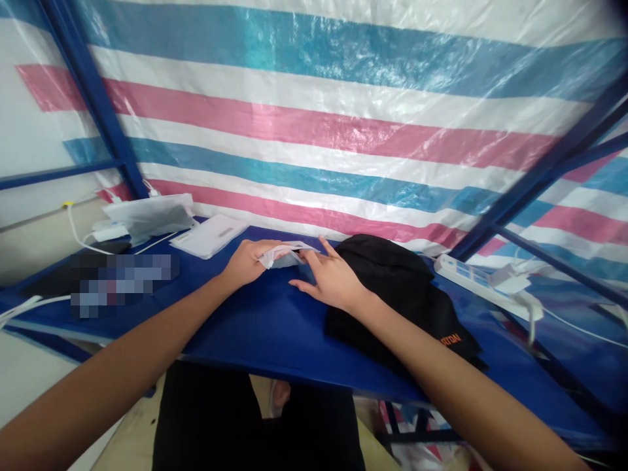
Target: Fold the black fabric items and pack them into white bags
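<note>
My left hand [248, 261] is closed on the left end of a white paper envelope [283, 257], held just above the blue table [255, 314]. The envelope's mouth gapes to the right. My right hand [331, 278] is at that mouth with thumb and fingers spread. Some of its fingertips meet the envelope's edge; whether any are inside, I cannot tell. Behind my left hand lies a stack of white envelopes [210, 235]. A folded black garment [392, 281] with orange lettering lies under and beside my right wrist.
A white power strip [471, 281] with plugs and cables lies at the right. At the left are a grey-white pouch [150, 216], white cables, a dark flat object [44, 278] and a blurred-out item [125, 281]. Blue metal posts and a striped plastic sheet [314, 131] bound the back.
</note>
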The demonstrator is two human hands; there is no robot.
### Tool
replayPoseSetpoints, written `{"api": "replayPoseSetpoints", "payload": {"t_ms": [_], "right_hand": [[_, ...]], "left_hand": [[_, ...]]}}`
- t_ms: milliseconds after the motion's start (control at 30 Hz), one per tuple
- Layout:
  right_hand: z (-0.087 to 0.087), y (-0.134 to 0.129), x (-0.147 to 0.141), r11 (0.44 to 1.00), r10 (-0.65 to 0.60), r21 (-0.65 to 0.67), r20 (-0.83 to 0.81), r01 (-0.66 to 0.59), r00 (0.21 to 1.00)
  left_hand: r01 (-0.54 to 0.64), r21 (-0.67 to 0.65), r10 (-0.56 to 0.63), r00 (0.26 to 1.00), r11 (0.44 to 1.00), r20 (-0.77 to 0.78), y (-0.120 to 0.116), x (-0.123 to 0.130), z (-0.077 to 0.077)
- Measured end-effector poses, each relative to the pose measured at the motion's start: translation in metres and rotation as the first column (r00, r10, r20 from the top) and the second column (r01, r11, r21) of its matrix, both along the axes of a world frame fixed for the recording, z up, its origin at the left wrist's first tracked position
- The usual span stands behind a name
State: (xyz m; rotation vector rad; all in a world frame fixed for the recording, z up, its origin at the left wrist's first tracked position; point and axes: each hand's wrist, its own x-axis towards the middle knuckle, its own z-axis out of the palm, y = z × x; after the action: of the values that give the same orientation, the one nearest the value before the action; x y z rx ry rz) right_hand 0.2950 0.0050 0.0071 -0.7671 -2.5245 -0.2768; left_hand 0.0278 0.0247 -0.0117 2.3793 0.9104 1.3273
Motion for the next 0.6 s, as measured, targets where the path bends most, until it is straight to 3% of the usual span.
{"api": "replayPoseSetpoints", "payload": {"t_ms": [300,467,600], "right_hand": [[-0.005,0.012,0.003,0.999,-0.041,0.018,-0.054,0.042,0.998],[-0.013,0.029,0.015,0.986,-0.155,0.042,-0.129,0.161,0.98],[-0.01,0.024,0.02,0.977,-0.177,0.083,-0.195,0.196,0.965]], "left_hand": [[-0.052,-0.25,0.095,0.982,0.967,0.162,0.003,0.0,0.003],[-0.08,-0.074,0.082,0.996,0.994,0.029,0.014,-0.003,0.0],[-0.071,0.007,0.071,0.992,0.997,-0.102,0.015,-0.006,-0.004]]}}
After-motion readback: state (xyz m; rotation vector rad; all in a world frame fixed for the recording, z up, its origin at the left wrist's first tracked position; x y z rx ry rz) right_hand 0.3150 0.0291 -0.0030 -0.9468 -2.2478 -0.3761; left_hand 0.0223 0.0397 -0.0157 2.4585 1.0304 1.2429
